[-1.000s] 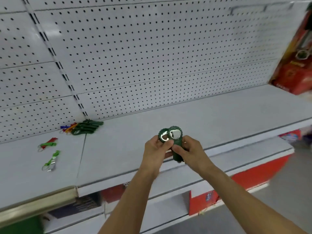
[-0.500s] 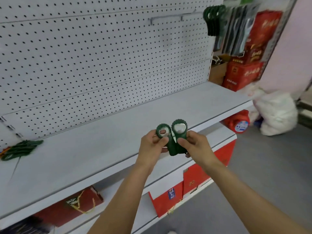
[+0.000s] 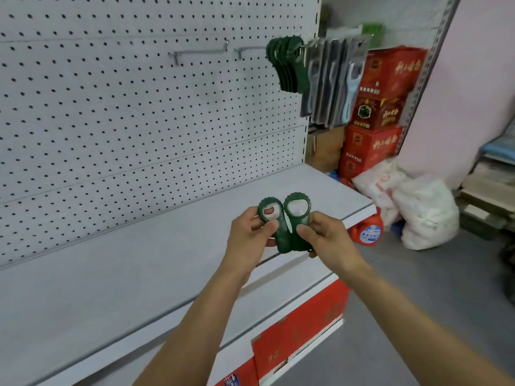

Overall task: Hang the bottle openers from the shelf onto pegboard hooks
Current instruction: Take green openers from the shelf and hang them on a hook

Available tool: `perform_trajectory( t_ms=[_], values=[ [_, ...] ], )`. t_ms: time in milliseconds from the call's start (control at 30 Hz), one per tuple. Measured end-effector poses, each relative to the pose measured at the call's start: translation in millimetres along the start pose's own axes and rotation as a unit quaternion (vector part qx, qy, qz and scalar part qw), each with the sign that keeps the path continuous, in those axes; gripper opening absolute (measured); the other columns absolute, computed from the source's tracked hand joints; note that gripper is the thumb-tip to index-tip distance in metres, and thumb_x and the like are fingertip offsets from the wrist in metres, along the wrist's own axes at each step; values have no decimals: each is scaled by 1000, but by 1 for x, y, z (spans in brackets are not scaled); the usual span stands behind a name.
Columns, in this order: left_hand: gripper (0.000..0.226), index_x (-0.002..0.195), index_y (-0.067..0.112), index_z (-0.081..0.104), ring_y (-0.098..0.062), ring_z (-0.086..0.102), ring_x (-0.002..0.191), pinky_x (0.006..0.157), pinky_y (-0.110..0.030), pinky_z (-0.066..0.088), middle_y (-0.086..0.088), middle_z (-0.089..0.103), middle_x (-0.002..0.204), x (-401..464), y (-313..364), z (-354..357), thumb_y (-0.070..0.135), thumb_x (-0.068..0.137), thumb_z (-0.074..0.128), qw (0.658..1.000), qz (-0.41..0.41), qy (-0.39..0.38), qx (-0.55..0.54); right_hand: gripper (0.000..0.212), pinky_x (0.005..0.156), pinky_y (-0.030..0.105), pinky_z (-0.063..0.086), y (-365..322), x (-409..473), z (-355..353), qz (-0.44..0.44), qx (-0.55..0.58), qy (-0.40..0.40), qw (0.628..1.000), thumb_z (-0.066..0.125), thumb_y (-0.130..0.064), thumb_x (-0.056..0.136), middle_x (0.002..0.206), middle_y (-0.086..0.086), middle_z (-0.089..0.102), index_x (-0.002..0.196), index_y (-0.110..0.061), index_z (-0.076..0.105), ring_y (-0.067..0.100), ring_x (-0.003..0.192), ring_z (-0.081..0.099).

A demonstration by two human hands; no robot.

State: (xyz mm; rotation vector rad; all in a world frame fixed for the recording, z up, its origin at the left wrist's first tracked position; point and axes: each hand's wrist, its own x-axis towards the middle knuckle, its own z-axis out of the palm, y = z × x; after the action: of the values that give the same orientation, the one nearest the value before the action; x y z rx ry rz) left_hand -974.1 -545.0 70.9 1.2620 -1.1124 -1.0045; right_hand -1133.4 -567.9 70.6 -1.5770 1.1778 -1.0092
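Two dark green bottle openers stand upright side by side above the shelf's front edge. My left hand [image 3: 249, 232] grips the left opener [image 3: 274, 221] and my right hand [image 3: 324, 238] grips the right opener [image 3: 298, 218]. On the white pegboard [image 3: 139, 107], an empty metal hook [image 3: 200, 52] sticks out at upper centre. A second hook [image 3: 250, 50] to its right carries several green openers [image 3: 289, 65] hanging in a bunch.
The grey shelf [image 3: 139, 260] runs left to right below the pegboard. Packaged peelers [image 3: 334, 82] hang right of the green bunch. Red boxes [image 3: 381, 107], white bags [image 3: 412, 204] and a red detergent jug [image 3: 367, 229] sit at the right.
The view has swung right along the shelf. The pile of openers at the left has left the view, and the hooks with hanging openers have come in. Both hands still hold the two openers.
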Motion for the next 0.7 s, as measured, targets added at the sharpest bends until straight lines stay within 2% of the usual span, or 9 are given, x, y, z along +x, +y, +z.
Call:
perform_trajectory(
  t_ms=[133, 233, 333, 467, 600, 700],
  values=[
    [21, 111, 9, 63, -26, 72, 89, 71, -31, 60, -9, 75, 99, 46, 11, 37, 2, 92, 58, 1000, 4, 5, -11, 9, 54, 30, 43, 3, 47, -42, -20, 12, 4, 1000, 55, -8, 95, 72, 11, 61, 87, -6, 58, 18, 63, 50],
    [22, 113, 8, 62, -27, 71, 91, 73, -33, 61, -11, 75, 98, 71, 20, 59, 2, 92, 58, 1000, 13, -12, 20, 9, 57, 31, 46, 8, 70, -62, -23, 18, 2, 1000, 54, -10, 96, 74, 6, 65, 87, -12, 59, 14, 64, 55],
    [23, 114, 8, 62, -29, 71, 91, 75, -38, 61, -13, 74, 98, 88, 28, 73, 1, 92, 58, 999, 22, -11, 39, 7, 56, 30, 46, 13, 91, -73, -24, 29, -2, 999, 55, -10, 95, 69, -3, 64, 90, -11, 60, 15, 67, 57],
    [23, 112, 10, 63, -24, 71, 87, 70, -32, 60, -9, 75, 97, 102, 38, 85, 1, 92, 58, 998, 34, 39, 30, 8, 53, 27, 46, 7, 118, -85, -48, 37, -24, 998, 55, -8, 95, 70, -1, 64, 88, -10, 59, 15, 65, 57],
    [22, 111, 10, 63, -24, 72, 87, 69, -32, 61, -8, 75, 100, 107, 50, 98, 0, 92, 56, 994, 42, 105, -3, 7, 56, 28, 49, -10, 143, -103, -78, 47, -49, 995, 54, -10, 96, 86, 10, 72, 99, -6, 59, 19, 74, 63],
    [22, 110, 16, 61, -20, 73, 85, 67, -29, 60, -5, 75, 98, 111, 64, 108, 2, 93, 58, 988, 57, 145, -23, 9, 55, 32, 46, -32, 160, -117, -122, 62, -71, 988, 52, -14, 98, 81, 6, 74, 103, -10, 56, 23, 73, 68]
  ],
)
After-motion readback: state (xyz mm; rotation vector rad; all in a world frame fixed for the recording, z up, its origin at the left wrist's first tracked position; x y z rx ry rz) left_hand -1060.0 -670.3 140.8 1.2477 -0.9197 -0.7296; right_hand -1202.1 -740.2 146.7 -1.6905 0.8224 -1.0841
